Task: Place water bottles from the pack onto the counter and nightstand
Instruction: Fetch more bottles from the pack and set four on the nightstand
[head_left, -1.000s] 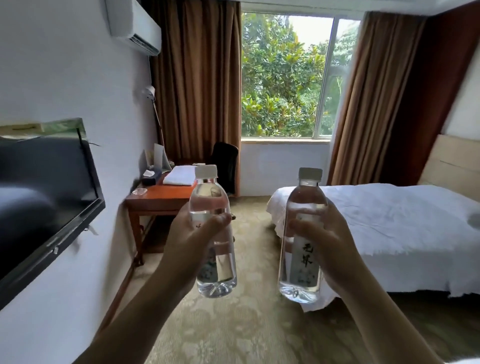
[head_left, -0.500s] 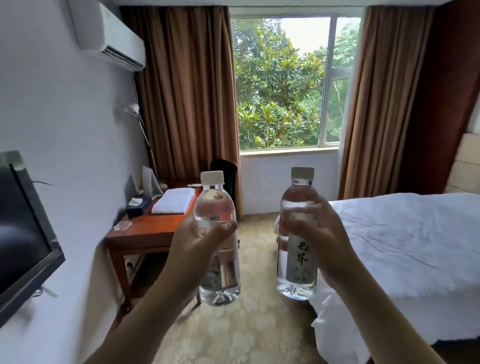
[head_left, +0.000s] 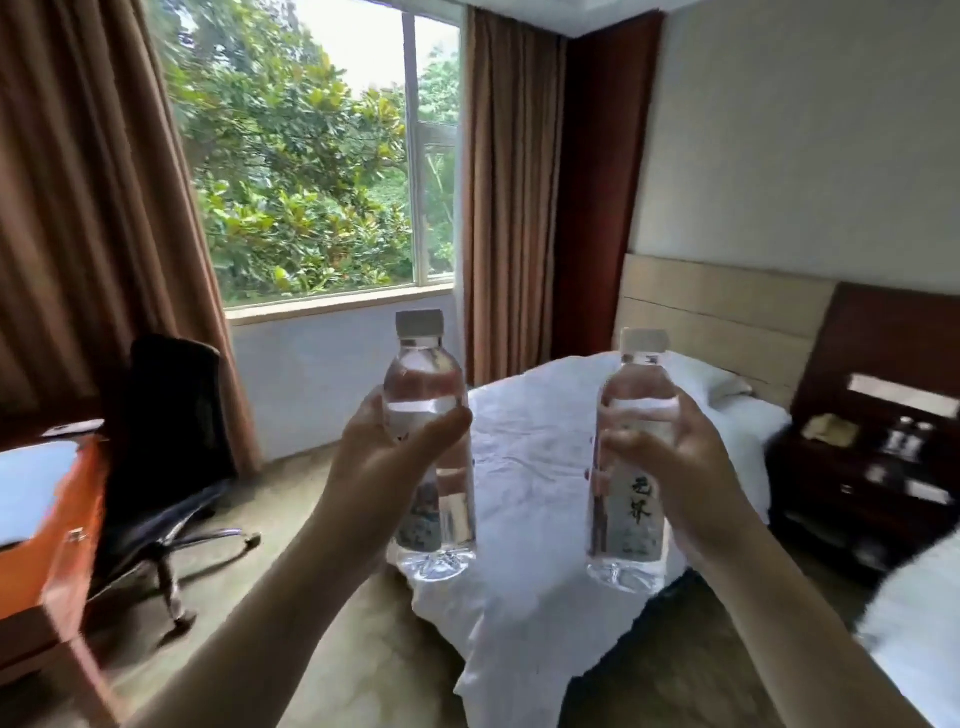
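Head: each hand (head_left: 387, 467) (head_left: 691, 473) grips upright bottle (head_left: 434, 467) (head_left: 631, 467).

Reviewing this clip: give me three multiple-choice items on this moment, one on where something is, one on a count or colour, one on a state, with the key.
1. Where is the nightstand?
A. under the window
B. right of the bed, below the dark panel
C. beside the office chair

2. How many water bottles are being held?
A. one
B. two
C. three

3. What state are the held bottles in?
A. capped and upright
B. open and tipped
C. lying on the bed

Key: 1 B, the dark nightstand sits past the bed at the right edge. 2 B, the left hand grips the left bottle and the right hand grips the right bottle. 3 A, both show white caps on top and stand upright in the hands.
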